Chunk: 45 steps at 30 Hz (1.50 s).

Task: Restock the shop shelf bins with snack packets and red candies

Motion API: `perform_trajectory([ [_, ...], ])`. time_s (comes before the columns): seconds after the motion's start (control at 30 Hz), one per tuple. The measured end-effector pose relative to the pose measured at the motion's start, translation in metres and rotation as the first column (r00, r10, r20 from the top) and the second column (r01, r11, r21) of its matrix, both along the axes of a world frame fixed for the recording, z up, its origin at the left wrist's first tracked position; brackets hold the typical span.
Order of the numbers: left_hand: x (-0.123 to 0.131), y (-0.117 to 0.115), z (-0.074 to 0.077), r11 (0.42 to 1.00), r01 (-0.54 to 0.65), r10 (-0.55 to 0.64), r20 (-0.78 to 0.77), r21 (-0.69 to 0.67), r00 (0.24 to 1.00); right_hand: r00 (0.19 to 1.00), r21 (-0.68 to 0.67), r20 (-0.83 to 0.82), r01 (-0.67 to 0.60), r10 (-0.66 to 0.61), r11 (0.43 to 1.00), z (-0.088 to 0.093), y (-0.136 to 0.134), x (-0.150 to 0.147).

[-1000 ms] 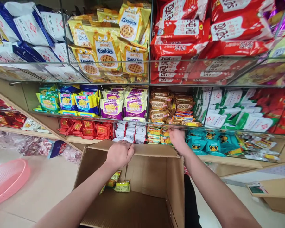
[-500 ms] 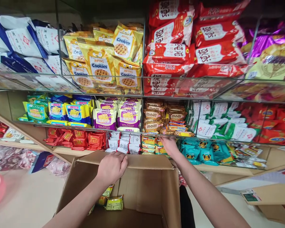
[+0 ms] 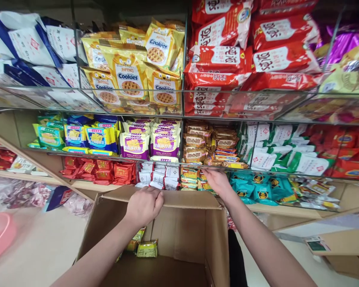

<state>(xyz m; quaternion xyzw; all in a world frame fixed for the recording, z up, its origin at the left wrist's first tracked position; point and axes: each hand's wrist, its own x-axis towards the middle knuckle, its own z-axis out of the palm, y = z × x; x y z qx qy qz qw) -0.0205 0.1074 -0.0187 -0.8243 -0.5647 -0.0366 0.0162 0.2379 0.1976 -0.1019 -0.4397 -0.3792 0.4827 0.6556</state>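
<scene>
My left hand (image 3: 145,204) is closed over the front flap of an open cardboard box (image 3: 191,201). A few small yellow-green snack packets (image 3: 147,249) lie inside the box. Beyond the flap, my right hand (image 3: 217,181) reaches into the lowest shelf, fingers stretched toward stacked yellow-green snack packets (image 3: 189,179). Its fingertips sit just under the shelf's glass edge and partly touch or cover the packets; nothing held shows in them. Brown-wrapped biscuits (image 3: 194,153) are stacked on the shelf directly above.
Teal packets (image 3: 253,189) lie right of my right hand, small white packets (image 3: 158,177) and red packets (image 3: 101,171) to the left. Glass fronts (image 3: 131,111) edge the shelves. A pink basin (image 3: 1,235) stands on the floor at left, another cardboard box (image 3: 344,245) at right.
The view has shifted slightly, so shelves and box appear a little to the right. My left hand stays on the flap, and my right hand remains at the same packets.
</scene>
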Motion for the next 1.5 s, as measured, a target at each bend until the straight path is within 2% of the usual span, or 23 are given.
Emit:
perform_trajectory([
  [0.2,0.000,0.000,0.000,1.000,-0.014,0.014,-0.007,-0.004,1.000,0.991,-0.020,-0.135,-0.016,0.013,1.000,-0.005,0.002,0.000],
  [0.43,0.002,0.000,0.001,1.000,-0.006,0.006,-0.011,0.003,1.000,0.999,-0.002,0.024,-0.035,0.035,0.999,0.001,0.003,-0.005],
  [0.57,0.003,-0.001,0.005,1.000,0.005,-0.005,-0.007,-0.017,1.000,0.998,0.010,0.050,-0.043,0.043,0.999,-0.001,0.005,-0.004],
  [0.67,0.003,0.000,0.005,0.999,0.019,-0.019,-0.003,-0.032,1.000,0.999,0.014,0.012,-0.041,0.041,0.999,-0.004,0.009,-0.002],
  [0.77,0.004,0.004,-0.001,0.999,-0.030,0.030,-0.001,-0.029,1.000,0.999,-0.011,-0.028,-0.036,0.036,0.999,-0.005,0.011,-0.002],
  [0.9,0.005,0.007,-0.006,0.999,-0.035,0.036,0.031,-0.019,0.999,0.992,-0.003,-0.102,-0.081,0.080,0.997,-0.004,-0.007,-0.003],
  [1.0,-0.002,-0.001,-0.004,0.996,0.067,-0.076,0.145,0.065,0.987,0.971,-0.004,-0.214,-0.109,0.106,0.994,0.003,-0.037,0.000],
  [1.07,-0.013,-0.016,-0.007,0.958,0.226,-0.266,0.248,0.177,0.932,0.974,-0.026,-0.215,-0.077,0.069,0.997,0.010,-0.062,0.007],
  [1.13,-0.028,-0.038,-0.021,0.879,0.420,-0.473,0.300,0.225,0.829,0.986,-0.083,-0.168,-0.029,0.015,0.996,0.015,-0.089,0.016],
  [1.17,-0.037,-0.049,-0.033,0.841,0.509,-0.541,0.309,0.183,0.782,0.990,-0.127,-0.138,0.002,-0.019,0.992,0.016,-0.103,0.020],
  [1.2,-0.046,-0.059,-0.048,0.821,0.566,-0.559,0.311,0.079,0.768,0.992,-0.178,-0.109,0.037,-0.057,0.983,0.015,-0.118,0.023],
  [1.23,-0.054,-0.066,-0.064,0.827,0.559,-0.518,0.300,-0.063,0.801,0.991,-0.229,-0.086,0.077,-0.099,0.970,0.012,-0.131,0.026],
  [1.3,-0.065,-0.073,-0.100,0.845,0.405,-0.347,0.218,-0.350,0.912,0.977,-0.301,-0.052,0.183,-0.207,0.936,0.004,-0.156,0.028],
  [1.37,-0.068,-0.072,-0.132,0.813,0.189,-0.214,0.020,-0.551,0.977,0.953,-0.337,-0.022,0.276,-0.301,0.900,-0.005,-0.177,0.027],
  [1.43,-0.064,-0.068,-0.153,0.804,0.034,-0.135,-0.127,-0.594,0.983,0.939,-0.358,-0.002,0.319,-0.343,0.877,-0.012,-0.194,0.023],
  [1.5,-0.057,-0.064,-0.165,0.812,-0.011,-0.108,-0.169,-0.583,0.980,0.940,-0.399,0.011,0.316,-0.340,0.861,-0.017,-0.208,0.017],
])
